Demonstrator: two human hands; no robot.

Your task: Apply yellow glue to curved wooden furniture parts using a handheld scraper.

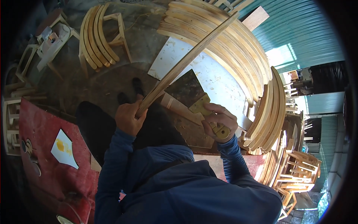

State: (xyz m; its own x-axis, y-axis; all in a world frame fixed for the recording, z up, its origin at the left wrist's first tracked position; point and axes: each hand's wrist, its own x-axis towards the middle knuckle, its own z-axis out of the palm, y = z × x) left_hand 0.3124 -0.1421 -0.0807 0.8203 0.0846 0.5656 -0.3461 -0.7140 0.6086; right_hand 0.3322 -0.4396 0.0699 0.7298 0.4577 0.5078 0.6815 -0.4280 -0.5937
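Note:
My left hand (129, 117) is wrapped round the near end of a long wooden strip (190, 56), which slants up and away to the right. In my right hand (222, 121) is a wide putty knife with a yellowish handle (216, 129) and a broad dark blade (186, 89). The blade points up and left, close beside the strip; whether the two touch I cannot tell. Behind them lies a white board (220, 72) with brown smears. Curved wooden pieces (220, 41) are stacked along its far side, and more curved pieces (269, 112) stand to the right.
Left, several curved pieces (97, 37) rest on a wooden frame, with a small wooden stand (56, 43) beyond. A red surface (56, 183) at lower left bears a white sheet (64, 149) with a yellow smear. Wooden frames (298, 171) are piled at right, near a green corrugated wall (298, 33).

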